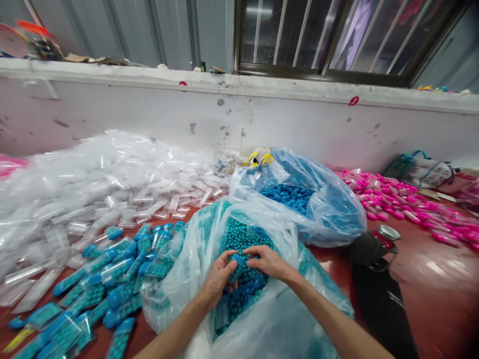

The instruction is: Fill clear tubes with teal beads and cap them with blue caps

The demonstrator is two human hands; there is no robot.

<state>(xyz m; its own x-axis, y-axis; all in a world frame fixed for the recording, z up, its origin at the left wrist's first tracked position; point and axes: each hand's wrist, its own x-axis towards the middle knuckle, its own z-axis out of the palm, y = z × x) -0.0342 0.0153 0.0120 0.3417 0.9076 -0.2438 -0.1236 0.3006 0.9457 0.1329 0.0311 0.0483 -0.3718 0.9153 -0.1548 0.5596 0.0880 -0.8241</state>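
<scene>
Both my hands meet over an open clear plastic bag [258, 214] of small teal beads [243, 237]. My left hand [217, 279] is closed around a small clear container of teal beads, mostly hidden by the fingers, with a blue cap [238, 259] at its upper end. From the other side, the fingertips of my right hand [267, 262] pinch at this cap. Just below the hands, more blue plastic pieces [249, 289] lie on the beads. Several bead-filled clear tubes with blue ends [116, 271] are heaped left of the bag.
Clear empty tubes [123, 174] form a big pile at the left. Behind the bead bag stands a bag of blue parts [288, 197]. Pink pieces [404, 204], a lidded jar [387, 237] and a black strip [381, 304] lie right on the red surface [437, 279].
</scene>
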